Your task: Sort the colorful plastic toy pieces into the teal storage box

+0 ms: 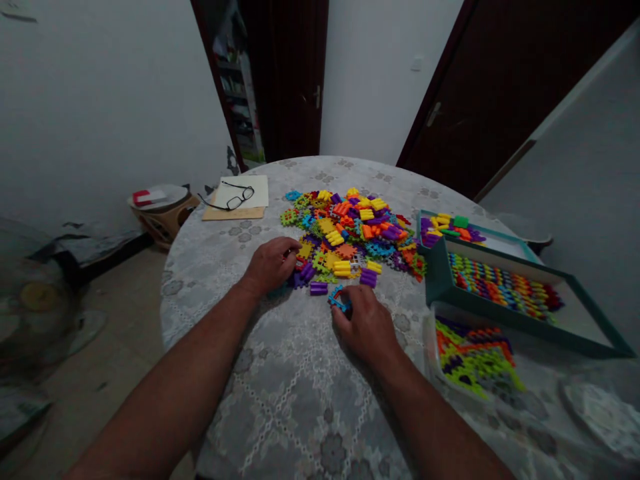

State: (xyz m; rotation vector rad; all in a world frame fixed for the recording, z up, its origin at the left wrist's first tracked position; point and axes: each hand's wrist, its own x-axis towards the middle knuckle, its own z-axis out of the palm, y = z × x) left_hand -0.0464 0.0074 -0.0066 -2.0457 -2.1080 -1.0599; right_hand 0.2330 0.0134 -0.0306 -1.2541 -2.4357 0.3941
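A heap of colourful plastic building pieces [345, 250] covers the middle of the round table. My left hand [273, 265] rests at the heap's left edge, its fingers curled around or against a piece there; what they hold is hidden. In front of the heap, my right hand [365, 320] grips a blue toothed building piece [339, 299] between thumb and fingers. Close by lie a purple ribbed piece [319, 288] and a second purple piece [369, 277], both apart from my fingers. Yellow ribbed pieces [342, 269] sit just beyond.
Eyeglasses [234, 201] lie on paper [257, 190] at the far left. On the right stand a teal box [505, 310] with rows of pieces, a shallow lid [510, 245] holding loose ones, and a clear tub [434, 357] of flat pieces. A patterned cloth [295, 373] covers the table.
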